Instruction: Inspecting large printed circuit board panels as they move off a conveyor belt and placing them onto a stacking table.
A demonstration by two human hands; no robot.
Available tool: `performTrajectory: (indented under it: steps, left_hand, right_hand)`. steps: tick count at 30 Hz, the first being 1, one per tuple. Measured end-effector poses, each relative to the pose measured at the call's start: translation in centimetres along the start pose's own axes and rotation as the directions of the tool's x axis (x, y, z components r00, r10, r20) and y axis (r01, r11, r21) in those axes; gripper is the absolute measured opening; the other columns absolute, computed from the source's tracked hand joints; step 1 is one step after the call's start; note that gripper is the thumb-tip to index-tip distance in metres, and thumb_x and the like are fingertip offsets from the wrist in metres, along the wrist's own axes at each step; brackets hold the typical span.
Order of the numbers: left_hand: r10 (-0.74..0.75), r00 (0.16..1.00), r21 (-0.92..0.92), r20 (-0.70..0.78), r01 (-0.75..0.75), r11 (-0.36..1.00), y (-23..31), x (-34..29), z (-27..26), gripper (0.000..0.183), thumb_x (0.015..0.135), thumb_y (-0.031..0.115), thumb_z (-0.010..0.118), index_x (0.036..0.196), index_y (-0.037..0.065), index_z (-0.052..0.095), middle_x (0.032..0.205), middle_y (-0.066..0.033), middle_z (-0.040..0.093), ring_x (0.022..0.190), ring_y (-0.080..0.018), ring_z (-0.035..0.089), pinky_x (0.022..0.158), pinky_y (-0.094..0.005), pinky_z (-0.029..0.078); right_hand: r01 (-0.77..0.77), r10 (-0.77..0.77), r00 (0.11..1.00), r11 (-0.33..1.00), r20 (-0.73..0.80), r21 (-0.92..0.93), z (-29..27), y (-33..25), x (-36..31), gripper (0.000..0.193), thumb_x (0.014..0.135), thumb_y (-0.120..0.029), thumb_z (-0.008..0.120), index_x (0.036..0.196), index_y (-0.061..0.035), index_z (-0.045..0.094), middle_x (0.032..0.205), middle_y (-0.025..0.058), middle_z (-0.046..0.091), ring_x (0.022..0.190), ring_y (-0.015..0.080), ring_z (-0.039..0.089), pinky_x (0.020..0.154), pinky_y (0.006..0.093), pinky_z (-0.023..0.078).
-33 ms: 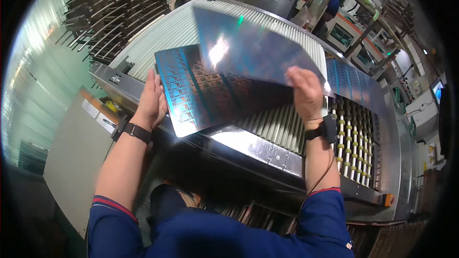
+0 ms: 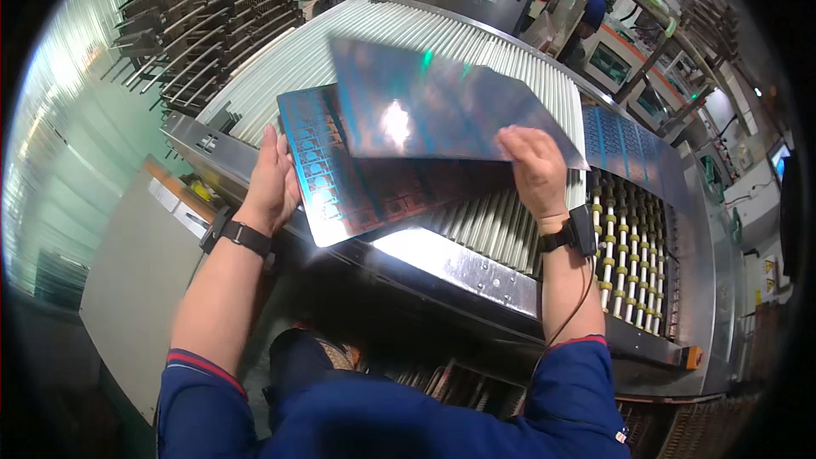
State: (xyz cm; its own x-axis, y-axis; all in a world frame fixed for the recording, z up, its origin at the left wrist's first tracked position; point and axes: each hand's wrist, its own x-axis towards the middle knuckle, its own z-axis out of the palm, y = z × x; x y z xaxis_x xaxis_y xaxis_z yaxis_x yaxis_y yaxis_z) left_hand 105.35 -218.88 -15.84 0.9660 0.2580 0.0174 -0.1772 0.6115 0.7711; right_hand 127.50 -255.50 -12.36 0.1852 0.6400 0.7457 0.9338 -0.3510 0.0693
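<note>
I see my left hand [image 2: 272, 183] gripping the left edge of a thin blue patterned circuit panel [image 2: 357, 183] over the ribbed metal roller conveyor [image 2: 501, 229]; my right hand [image 2: 534, 172] pinches a shiny plain sheet [image 2: 433, 106] overlapping it.

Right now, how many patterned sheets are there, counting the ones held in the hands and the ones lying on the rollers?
Sheets held in the hands: 2, upper sheet and lower sheet
Sheets lying on the rollers: 1, far sheet
Total: 3
</note>
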Motion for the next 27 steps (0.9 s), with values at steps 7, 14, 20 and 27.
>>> performTrajectory:
  steps: [7, 14, 20, 27]
  left_hand:
    - [-0.011, 0.997, 0.08, -0.074, 0.017, 0.997, -0.2, 0.5, 0.1, 0.076, 0.108, 0.063, 0.032, 0.154, 0.002, 0.034, 0.142, -0.0206, 0.058, 0.123, -0.0303, 0.065, 0.102, -0.0454, 0.057]
    - [-0.018, 0.989, 0.112, -0.148, 0.034, 0.993, -0.4, 0.7, 0.1, 0.066, 0.111, 0.055, 0.035, 0.146, 0.001, 0.046, 0.137, -0.0168, 0.062, 0.121, -0.0265, 0.065, 0.105, -0.0424, 0.054]
    - [0.046, 0.969, 0.237, -0.242, 0.013, 0.971, -0.8, 0.5, 0.4, 0.059, 0.111, 0.049, 0.041, 0.146, 0.002, 0.049, 0.137, -0.0134, 0.063, 0.121, -0.0249, 0.063, 0.106, -0.0407, 0.051]
    - [0.209, 0.929, 0.585, -0.306, 0.01, 0.811, -1.6, 1.0, -2.5, 0.042, 0.104, 0.032, 0.058, 0.135, 0.003, 0.055, 0.11, -0.0034, 0.065, 0.095, -0.0152, 0.061, 0.086, -0.0345, 0.051]
  right_hand:
    - [-0.211, 0.172, 0.954, 0.967, 0.245, 0.14, 2.6, 0.1, -2.3, 0.05, 0.077, 0.004, 0.069, 0.126, -0.0085, 0.07, 0.128, 0.0146, 0.066, 0.122, 0.0348, 0.06, 0.104, 0.046, 0.048]
    - [-0.117, 0.055, 0.962, 0.968, 0.268, 0.221, 2.2, -1.5, -0.8, 0.047, 0.076, -0.004, 0.075, 0.123, -0.0073, 0.071, 0.124, 0.0144, 0.067, 0.118, 0.0352, 0.061, 0.102, 0.0465, 0.048]
    - [-0.126, -0.005, 0.927, 0.938, 0.374, 0.324, 0.7, -2.6, -0.3, 0.046, 0.082, -0.03, 0.08, 0.12, -0.0072, 0.071, 0.124, 0.0142, 0.068, 0.118, 0.0338, 0.061, 0.103, 0.0457, 0.048]
    - [-0.203, 0.052, 0.925, 0.905, 0.378, 0.374, 1.8, -1.7, -1.3, 0.034, 0.092, -0.025, 0.072, 0.117, -0.0036, 0.071, 0.123, 0.0183, 0.068, 0.116, 0.0383, 0.063, 0.1, 0.0468, 0.05]
